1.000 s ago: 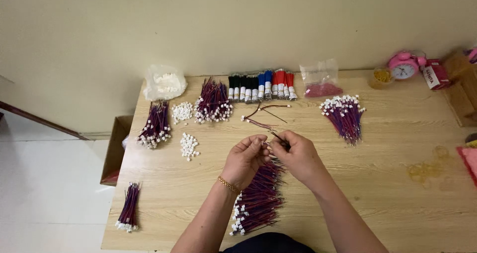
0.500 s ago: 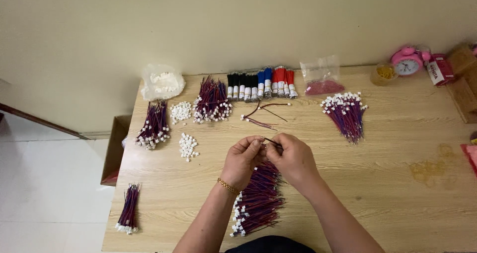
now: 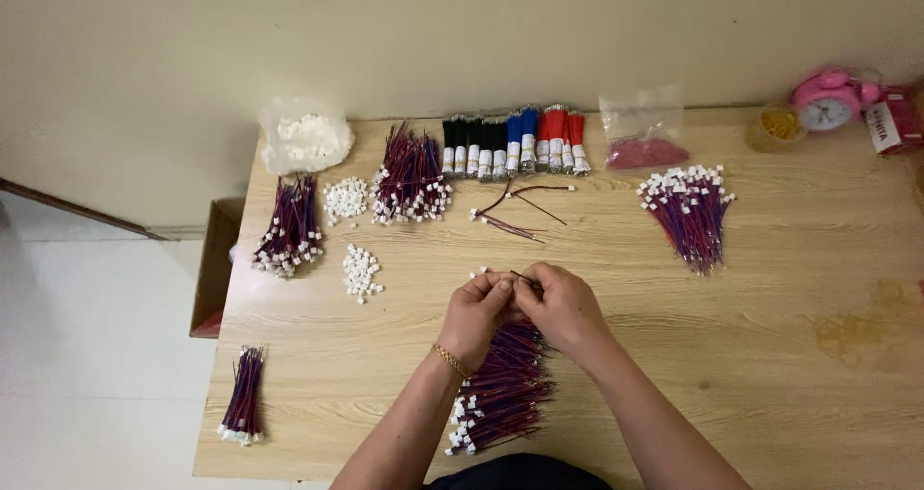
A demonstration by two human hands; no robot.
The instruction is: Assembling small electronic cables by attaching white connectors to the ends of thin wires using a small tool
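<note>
Both hands are meeting over the middle of the wooden table (image 3: 789,374). Left hand (image 3: 478,312) is pinching a small white connector (image 3: 484,271) between its fingertips, fingers curled in around it. Right hand (image 3: 561,304) is closing thumb and forefinger on a thin dark wire (image 3: 525,278) that is running toward that connector; whether the wire end is seated in the connector cannot be told, as the fingers are covering the joint. A bracelet (image 3: 449,359) is sitting on the left wrist.

Directly beneath the wrists, a large bundle of red-and-blue wires with white ends (image 3: 500,394) is lying at the near edge. A few loose wires (image 3: 515,211) are lying just beyond the hands. A fanned bundle (image 3: 688,211) is resting to the right, well apart from the hands. To the left, two small heaps of white connectors (image 3: 361,270) are lying between further bundles (image 3: 409,177), and a clear bag of white connectors (image 3: 306,139) is sitting at the far left corner. A row of black, blue and red wire bunches (image 3: 510,143) is lining the far edge, with a bag of pink-red parts (image 3: 643,134) beside it. A pink alarm clock (image 3: 828,100) is standing at the far right. A small bundle (image 3: 243,396) is lying at the near left corner.
</note>
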